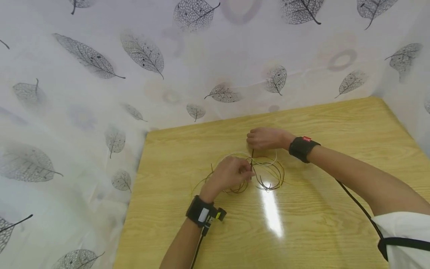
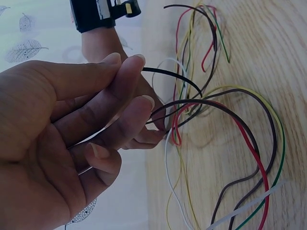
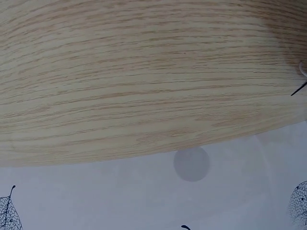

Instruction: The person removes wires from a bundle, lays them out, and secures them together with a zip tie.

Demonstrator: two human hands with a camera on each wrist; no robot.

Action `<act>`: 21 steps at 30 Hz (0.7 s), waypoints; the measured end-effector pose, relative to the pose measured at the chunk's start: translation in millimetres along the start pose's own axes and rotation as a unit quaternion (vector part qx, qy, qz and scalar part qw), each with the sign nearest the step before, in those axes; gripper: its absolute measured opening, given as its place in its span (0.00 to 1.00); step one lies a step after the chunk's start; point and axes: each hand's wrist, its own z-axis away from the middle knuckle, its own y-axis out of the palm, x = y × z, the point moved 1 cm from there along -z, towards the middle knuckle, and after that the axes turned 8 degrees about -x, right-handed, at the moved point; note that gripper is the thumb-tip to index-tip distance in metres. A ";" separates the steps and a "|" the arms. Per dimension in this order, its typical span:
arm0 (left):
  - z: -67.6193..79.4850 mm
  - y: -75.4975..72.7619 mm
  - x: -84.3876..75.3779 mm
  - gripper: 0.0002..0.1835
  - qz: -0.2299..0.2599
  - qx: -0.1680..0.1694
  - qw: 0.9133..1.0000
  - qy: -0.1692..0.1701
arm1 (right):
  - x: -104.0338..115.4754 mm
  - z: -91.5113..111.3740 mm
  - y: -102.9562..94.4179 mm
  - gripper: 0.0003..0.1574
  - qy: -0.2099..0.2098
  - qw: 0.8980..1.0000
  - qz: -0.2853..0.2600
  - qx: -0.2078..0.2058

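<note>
My left hand (image 1: 231, 173) is over a loose tangle of thin wires on the table, its thumb and forefinger pinching a black wire (image 2: 168, 73) near one end. Farther back, my right hand (image 1: 266, 138) grips the same black wire with curled fingers, which the wrist partly hides in the left wrist view. Around the hands lie loops of red wire (image 2: 266, 191), green wire (image 2: 282, 158), yellow wire (image 2: 180, 179), white wire (image 2: 167, 155) and dark brown wire (image 2: 274, 129). In the right wrist view only a dark wire tip (image 3: 298, 89) shows at the right edge.
The wires lie on a wood-grain table (image 1: 302, 224). Leaf-printed white cloth (image 1: 235, 56) hangs behind it and at both sides. Each wrist wears a black band (image 1: 300, 148), and a cable (image 1: 359, 203) runs along the right arm.
</note>
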 end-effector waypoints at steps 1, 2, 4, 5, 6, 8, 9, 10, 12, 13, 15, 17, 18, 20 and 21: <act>-0.6 -0.2 0.0 0.09 -0.001 -0.001 1.000 -0.001 | -0.6 0.2 1.2 0.06 -0.001 1.000 -0.002 -0.007; -1.2 -0.4 0.1 0.09 0.000 -0.001 1.000 -0.002 | -1.1 0.6 2.6 0.06 -0.003 1.000 -0.004 -0.013; -2.6 -0.2 0.8 0.09 0.002 -0.002 1.000 -0.004 | -2.3 2.1 6.0 0.05 -0.004 1.000 -0.008 -0.025; -3.1 0.1 1.1 0.09 0.003 -0.001 1.000 -0.006 | -2.8 2.9 7.8 0.05 -0.006 0.999 -0.009 -0.031; -3.7 0.2 1.2 0.08 0.003 -0.002 1.000 -0.008 | -3.3 3.7 9.6 0.05 -0.008 0.999 -0.011 -0.035; -4.7 0.2 1.4 0.08 0.002 -0.004 1.000 -0.010 | -4.2 5.5 12.0 0.04 -0.011 0.999 -0.012 -0.037; -5.2 0.3 1.6 0.08 0.001 -0.005 1.000 -0.011 | -4.8 6.2 12.9 0.04 -0.012 0.999 -0.012 -0.037; -5.5 0.2 1.7 0.08 0.000 -0.007 1.000 -0.012 | -5.2 6.7 13.6 0.05 -0.013 0.999 -0.012 -0.035; -6.1 -0.7 1.6 0.08 0.000 -0.009 1.000 -0.013 | -6.1 7.0 13.9 0.05 -0.013 0.999 -0.016 -0.031; -6.5 -1.0 1.7 0.08 0.000 -0.009 1.000 -0.014 | -6.7 7.1 13.9 0.05 -0.012 0.999 -0.018 -0.030; -7.4 -1.3 2.3 0.08 0.005 -0.009 1.000 -0.013 | -7.8 7.4 12.7 0.05 -0.008 0.999 -0.023 -0.029; -8.6 -1.3 2.8 0.08 0.008 -0.010 1.000 -0.012 | -8.2 7.8 12.5 0.07 -0.001 0.999 -0.023 -0.026; -9.2 -0.8 3.2 0.08 0.008 -0.010 1.000 -0.012 | -8.3 7.9 12.5 0.07 0.002 0.999 -0.022 -0.024; -10.7 0.1 3.8 0.09 0.009 -0.009 1.000 -0.012 | -8.6 7.9 12.0 0.08 0.009 1.000 -0.023 -0.019; -11.3 0.4 3.9 0.09 0.009 -0.009 1.000 -0.013 | -8.7 7.7 12.0 0.08 0.013 0.999 -0.024 -0.017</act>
